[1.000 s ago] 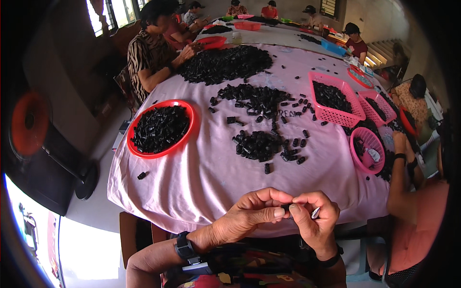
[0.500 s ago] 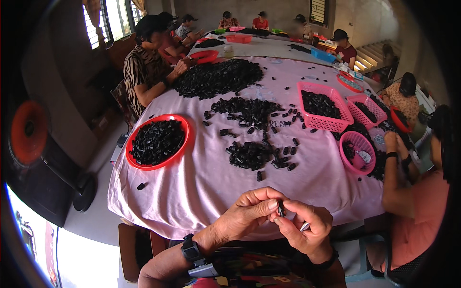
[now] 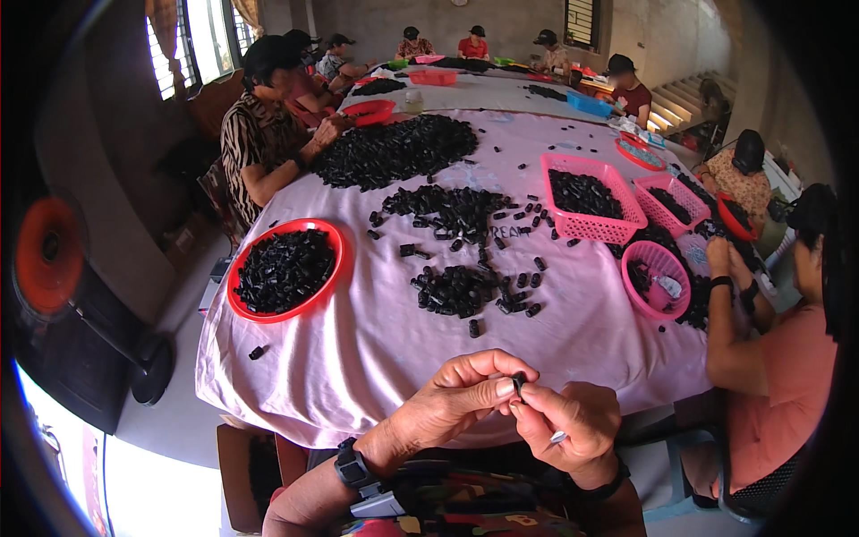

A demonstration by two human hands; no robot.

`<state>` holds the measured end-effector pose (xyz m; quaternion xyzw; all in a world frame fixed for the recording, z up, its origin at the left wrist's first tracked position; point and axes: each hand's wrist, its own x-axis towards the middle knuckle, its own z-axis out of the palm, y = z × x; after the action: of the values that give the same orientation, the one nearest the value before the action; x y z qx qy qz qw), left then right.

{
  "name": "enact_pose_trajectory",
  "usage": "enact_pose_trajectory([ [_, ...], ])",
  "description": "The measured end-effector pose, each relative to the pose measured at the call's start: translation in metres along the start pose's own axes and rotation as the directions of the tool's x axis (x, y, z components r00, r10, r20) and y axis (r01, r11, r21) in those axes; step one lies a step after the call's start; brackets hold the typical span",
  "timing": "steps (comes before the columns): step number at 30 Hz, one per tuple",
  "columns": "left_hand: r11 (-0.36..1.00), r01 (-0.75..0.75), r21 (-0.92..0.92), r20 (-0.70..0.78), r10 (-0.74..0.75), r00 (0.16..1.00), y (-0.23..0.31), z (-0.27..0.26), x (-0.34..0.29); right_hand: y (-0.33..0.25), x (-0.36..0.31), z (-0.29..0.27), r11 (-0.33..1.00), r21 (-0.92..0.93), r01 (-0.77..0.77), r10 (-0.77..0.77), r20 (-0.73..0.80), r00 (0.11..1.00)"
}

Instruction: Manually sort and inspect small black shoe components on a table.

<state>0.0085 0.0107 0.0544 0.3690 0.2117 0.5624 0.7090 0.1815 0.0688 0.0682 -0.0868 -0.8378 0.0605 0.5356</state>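
Note:
Close to my body, at the table's near edge, my left hand (image 3: 465, 392) pinches a small black plastic piece (image 3: 519, 382) between thumb and fingertips. My right hand (image 3: 577, 425) is closed at the other side of this piece, its thumb and forefinger touching it. Something pale and slim (image 3: 558, 437) sticks out from under the right fingers; its kind is mostly hidden. Just beyond my hands lies a small heap of black cylindrical pieces (image 3: 455, 291), with a larger heap (image 3: 443, 208) behind it. A red round basin (image 3: 336, 268) full of such pieces stands to the left.
Pink baskets (image 3: 598, 231) and a round pink basket (image 3: 658, 304) stand at the right. A big black heap (image 3: 394, 148) spreads farther back on the pink cloth (image 3: 376, 358). Co-workers sit along both sides, one close at my right (image 3: 769, 349). A fan (image 3: 54, 251) stands at left.
The whole view has shifted slightly, with the table's things a little farther left. My fingers have turned the black piece a little and closed more tightly around it.

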Motion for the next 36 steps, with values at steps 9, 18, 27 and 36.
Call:
enact_pose_trajectory([
  [9,0.998,0.006,-0.069,-0.015,-0.007,1.0,-0.001,0.003,0.002,-0.004,0.003,-0.005,0.999,-0.011,-0.045,0.045,0.006,0.999],
  [18,0.995,0.027,-0.097,0.066,-0.021,0.998,-0.003,-0.001,0.001,-0.002,0.006,-0.002,0.944,0.022,-0.329,0.322,0.148,0.935],
  [27,0.99,0.056,-0.13,0.092,-0.044,0.995,-0.003,0.0,0.002,0.0,0.003,-0.005,0.934,-0.12,-0.335,0.355,0.247,0.902],
  [36,0.995,0.063,-0.082,0.086,-0.056,0.995,-0.006,-0.003,0.003,-0.001,0.004,-0.005,0.934,-0.187,-0.306,0.345,0.234,0.909],
])
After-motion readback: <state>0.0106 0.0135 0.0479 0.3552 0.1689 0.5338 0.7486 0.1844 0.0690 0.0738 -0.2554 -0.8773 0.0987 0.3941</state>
